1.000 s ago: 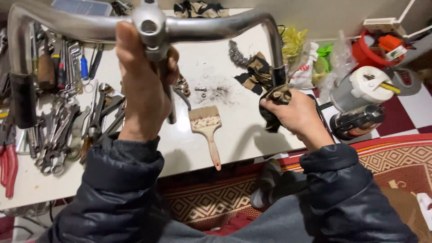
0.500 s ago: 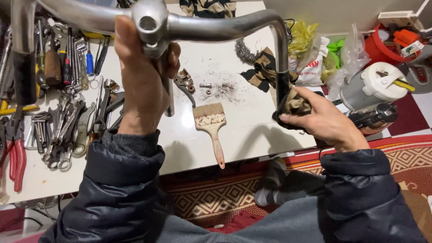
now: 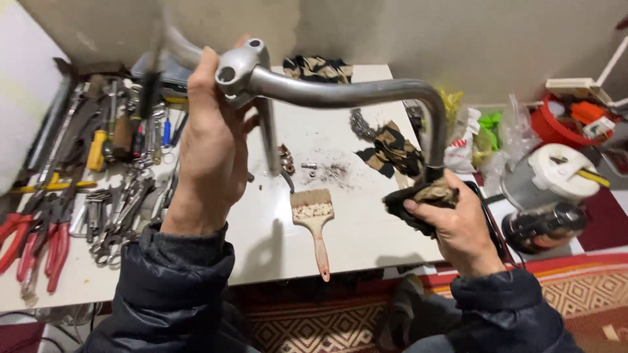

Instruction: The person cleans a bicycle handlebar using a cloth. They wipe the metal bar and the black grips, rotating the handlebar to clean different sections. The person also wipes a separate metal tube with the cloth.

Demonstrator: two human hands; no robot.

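Above the white counter [image 3: 366, 229], a curved grey metal bicycle handlebar with its stem clamp [image 3: 340, 91] is held raised in both hands. Left hand [image 3: 209, 144]: clenched around the bar just beside the stem clamp, fingers wrapped over the tube, dark padded sleeve at the wrist. Right hand [image 3: 458, 222]: closed on a dark, soiled rag [image 3: 418, 199] that is pressed around the lower end of the handlebar's right drop, near the counter's right edge. On the counter below the bar: a wooden-handled flat paintbrush with pale bristles [image 3: 315, 225], lying with its handle toward the person; a scatter of small bolts and dark grit [image 3: 320, 171] just beyond it; a crumpled camouflage-patterned cloth [image 3: 392, 149] further back. Far left of the counter: a spread of wrenches, screwdrivers and red-handled pliers [image 3: 85, 189], well apart from both hands. On the floor to the right: a white round lidded container [image 3: 562, 173], a red bucket [image 3: 556, 127] and a patterned red rug [image 3: 589, 294]
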